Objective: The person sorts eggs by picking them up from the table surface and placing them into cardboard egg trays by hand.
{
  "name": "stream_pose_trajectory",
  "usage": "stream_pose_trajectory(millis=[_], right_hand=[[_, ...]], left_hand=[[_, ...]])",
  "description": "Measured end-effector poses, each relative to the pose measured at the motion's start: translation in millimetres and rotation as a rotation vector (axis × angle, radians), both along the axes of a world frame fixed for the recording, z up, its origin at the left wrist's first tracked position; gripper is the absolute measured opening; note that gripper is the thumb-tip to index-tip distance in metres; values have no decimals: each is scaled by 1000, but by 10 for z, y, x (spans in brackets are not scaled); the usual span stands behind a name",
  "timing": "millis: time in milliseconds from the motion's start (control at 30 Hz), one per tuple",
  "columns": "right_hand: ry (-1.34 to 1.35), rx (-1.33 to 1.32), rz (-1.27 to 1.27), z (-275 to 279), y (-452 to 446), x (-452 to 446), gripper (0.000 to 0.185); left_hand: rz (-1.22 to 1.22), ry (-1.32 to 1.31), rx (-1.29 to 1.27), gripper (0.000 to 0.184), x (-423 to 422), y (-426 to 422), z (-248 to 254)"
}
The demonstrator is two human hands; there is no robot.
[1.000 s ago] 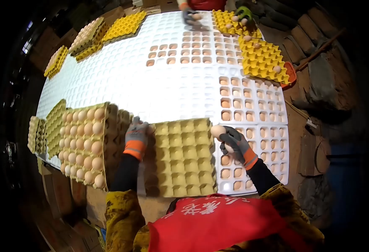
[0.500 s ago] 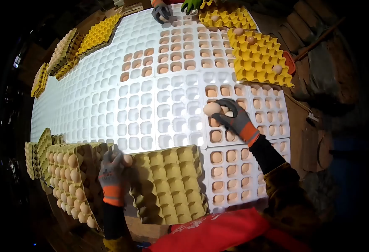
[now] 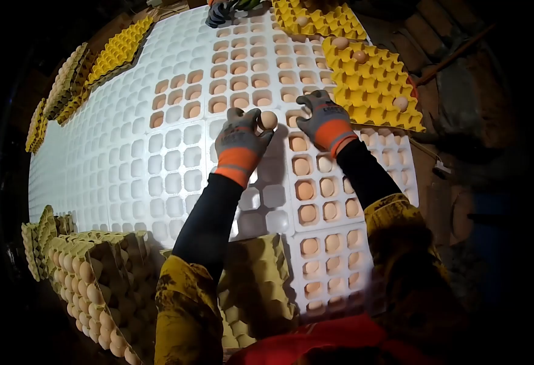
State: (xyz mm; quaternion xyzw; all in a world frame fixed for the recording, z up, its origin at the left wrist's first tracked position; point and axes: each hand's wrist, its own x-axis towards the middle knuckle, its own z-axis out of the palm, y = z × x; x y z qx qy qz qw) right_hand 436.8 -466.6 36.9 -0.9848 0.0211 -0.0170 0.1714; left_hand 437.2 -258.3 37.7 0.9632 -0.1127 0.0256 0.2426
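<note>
In grey-and-orange gloves, both my hands reach over the white foam egg trays (image 3: 176, 161). My left hand (image 3: 242, 139) is closed with a brown egg (image 3: 267, 120) at its fingertips, held above the cells. To its right, my right hand (image 3: 325, 118) curls its fingers down over a top-row cell of the tray that holds eggs; what lies between the fingers is mostly hidden. Below that hand, eggs (image 3: 305, 190) sit in the cells. A yellowish-green pulp egg tray (image 3: 258, 274) with bare cups lies under my left forearm.
Stacked pulp trays full of eggs (image 3: 87, 292) stand at the lower left. Yellow trays (image 3: 367, 82) with a few eggs lie at the upper right, more yellow trays (image 3: 118, 52) at the upper left. Across the table, another person's gloved hand (image 3: 218, 13) shows.
My left hand has moved from the stacked trays up to the middle with an egg. My right hand has moved up the tray, and the eggs it held no longer show.
</note>
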Motion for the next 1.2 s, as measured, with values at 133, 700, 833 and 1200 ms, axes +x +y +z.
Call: stream_pose_trajectory(millis=[133, 700, 833, 1200], right_hand=[[64, 715, -188, -295, -236, 35, 51], [-8, 1491, -1, -186, 517, -336, 44], [-202, 1264, 275, -368, 1165, -108, 42], [-478, 647, 408, -423, 2144, 461, 40]], left_hand=[[13, -8, 211, 44, 174, 38, -158], [26, -339, -497, 44, 239, 727, -503], [295, -171, -961, 42, -512, 1123, 152], [292, -18, -499, 45, -2663, 1912, 227]])
